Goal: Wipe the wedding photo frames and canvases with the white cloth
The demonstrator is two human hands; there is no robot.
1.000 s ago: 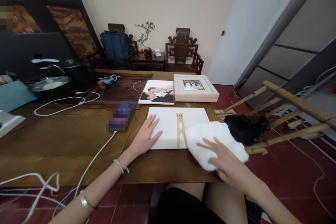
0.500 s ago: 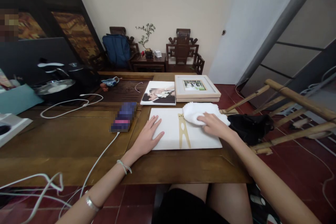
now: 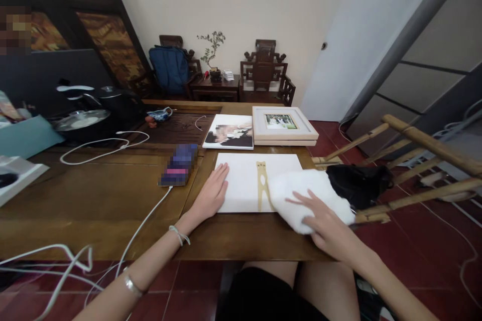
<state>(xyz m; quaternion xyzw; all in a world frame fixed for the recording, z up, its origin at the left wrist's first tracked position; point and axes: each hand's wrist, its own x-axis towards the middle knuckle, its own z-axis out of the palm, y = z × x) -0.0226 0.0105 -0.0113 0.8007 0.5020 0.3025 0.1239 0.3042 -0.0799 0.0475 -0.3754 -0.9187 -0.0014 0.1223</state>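
A flat white panel (image 3: 241,185) lies on the wooden table before me, with a gold, A-shaped stand leg (image 3: 261,180) along its middle. At the panel's left edge, my left hand (image 3: 211,193) rests with its fingers extended and close together, the tips on the white surface. My right hand (image 3: 320,223) holds a fluffy white cloth (image 3: 307,188) from above, fingers partly spread over it. The cloth covers the panel's right part and hangs past its lower right corner. Part of the stand leg's right foot is hidden beneath the cloth.
Behind the panel lie a photo print (image 3: 229,133) and stacked pale wooden frames (image 3: 284,128). A phone (image 3: 177,165) with a white cable (image 3: 145,225) is to the left. A kettle (image 3: 116,103) stands farther back. At right are a bamboo chair (image 3: 433,145) and a black bag (image 3: 357,185).
My right hand has moved the cloth toward me and to the right, past the panel's corner, and its fingers have spread. My left hand's fingers have come closer together at the panel's edge.
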